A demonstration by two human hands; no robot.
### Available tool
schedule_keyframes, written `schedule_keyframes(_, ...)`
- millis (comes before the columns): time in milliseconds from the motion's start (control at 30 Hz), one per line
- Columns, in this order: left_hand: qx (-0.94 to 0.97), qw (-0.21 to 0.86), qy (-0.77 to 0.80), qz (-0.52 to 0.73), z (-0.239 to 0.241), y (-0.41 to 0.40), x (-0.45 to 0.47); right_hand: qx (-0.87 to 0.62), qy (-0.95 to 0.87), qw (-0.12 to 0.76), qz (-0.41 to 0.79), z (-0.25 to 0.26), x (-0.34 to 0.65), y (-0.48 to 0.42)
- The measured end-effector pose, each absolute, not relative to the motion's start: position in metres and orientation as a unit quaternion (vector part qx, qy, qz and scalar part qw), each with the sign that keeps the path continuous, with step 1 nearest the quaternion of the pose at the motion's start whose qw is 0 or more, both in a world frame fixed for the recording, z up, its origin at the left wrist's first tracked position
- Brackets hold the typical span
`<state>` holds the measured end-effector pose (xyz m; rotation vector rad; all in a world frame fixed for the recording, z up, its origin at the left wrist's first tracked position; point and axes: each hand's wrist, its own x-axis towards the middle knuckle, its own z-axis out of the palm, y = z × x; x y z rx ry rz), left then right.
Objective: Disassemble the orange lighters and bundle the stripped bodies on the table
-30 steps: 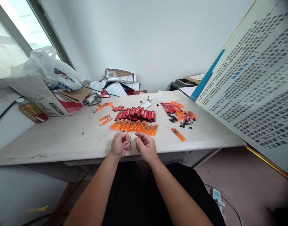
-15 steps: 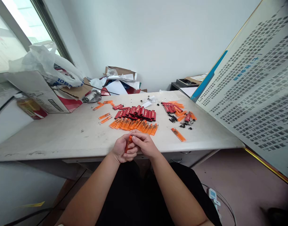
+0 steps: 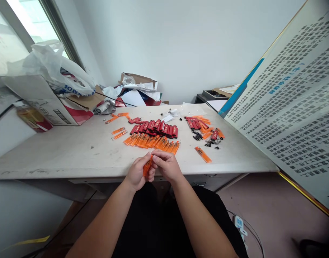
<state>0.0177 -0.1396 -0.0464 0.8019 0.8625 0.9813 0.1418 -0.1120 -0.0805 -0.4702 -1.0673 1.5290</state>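
Orange see-through lighter (image 3: 147,166) is standing tilted between both hands, its clear plastic body showing against the fingers. Left hand (image 3: 137,172) is curling around the lower part, grasping the lighter against the palm, while right hand (image 3: 167,165) is pinching the upper end with bent fingers (image 3: 158,156). Just ahead of the hands, a row of orange lighters (image 3: 150,142) is lying side by side on a white table (image 3: 73,159), and a tight bunch of red lighters (image 3: 155,129) is sitting right behind that row. Farther ahead of the right hand, a loose heap of red and orange lighters (image 3: 203,129) is lying among small black parts (image 3: 197,136), and one single lighter (image 3: 203,154) is lying apart nearer the hand. Well ahead of the left hand, a cardboard box (image 3: 46,105) is sitting with a white plastic bag (image 3: 50,66) bulging from its top, and another box (image 3: 137,79) is holding crumpled papers (image 3: 139,96) behind the table
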Motion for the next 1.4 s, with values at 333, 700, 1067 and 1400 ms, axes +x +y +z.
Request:
schedule_keyframes(333,0.321,0.740,0.400,0.436,-0.048,-0.138,0.015,-0.193,-0.475,0.570,0.642,-0.084,0.141,-0.110)
schedule_keyframes(700,0.341,0.683,0.429,0.483,-0.050,-0.141,0.025,-0.220,-0.503,0.583,0.599,-0.085,0.141,-0.111)
schedule_keyframes(1067,0.472,0.472,0.499,0.553,-0.073,-0.140,0.026,-0.283,-0.537,0.598,0.524,-0.072,0.137,-0.121)
schedule_keyframes(1400,0.468,0.468,0.463,0.590,-0.066,-0.145,0.023,-0.301,-0.528,0.585,0.536,-0.070,0.136,-0.121)
